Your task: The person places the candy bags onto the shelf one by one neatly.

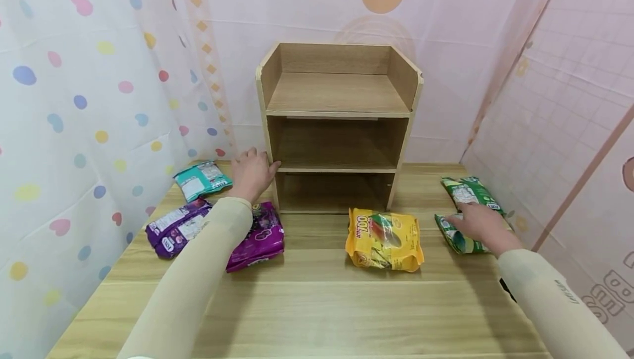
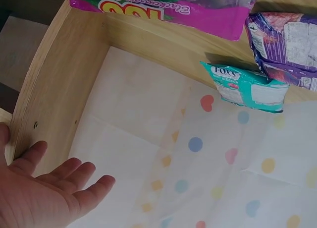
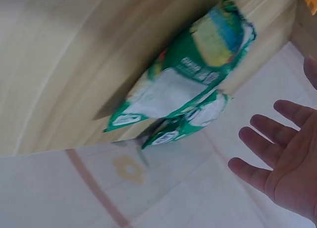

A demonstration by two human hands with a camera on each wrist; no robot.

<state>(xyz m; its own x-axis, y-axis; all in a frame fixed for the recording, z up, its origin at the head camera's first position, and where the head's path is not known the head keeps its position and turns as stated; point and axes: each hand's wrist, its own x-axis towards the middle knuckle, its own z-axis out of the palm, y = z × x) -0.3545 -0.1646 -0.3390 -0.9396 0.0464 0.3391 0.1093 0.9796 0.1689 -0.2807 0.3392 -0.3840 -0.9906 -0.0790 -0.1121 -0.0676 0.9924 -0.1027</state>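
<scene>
A three-tier wooden shelf (image 1: 339, 94) stands at the back of the table. My left hand (image 1: 251, 174) rests at the front edge of its left side panel (image 2: 59, 94). The thumb lies by that edge, and the other fingers are spread and relaxed along the outer side. My right hand (image 1: 479, 222) hovers over the green candy bags with loosely extended fingers; in the right wrist view it holds nothing. The nearer green bag (image 1: 458, 238) lies partly under it, and the other green bag (image 1: 473, 191) lies behind. Whether the fingertips touch either bag is unclear.
A yellow candy bag (image 1: 385, 240) lies in front of the shelf. On the left are a magenta candy bag (image 1: 262, 240), partly behind my left arm, a purple bag (image 1: 175, 229) and a teal bag (image 1: 200, 179). Patterned curtains (image 1: 84, 111) surround the table.
</scene>
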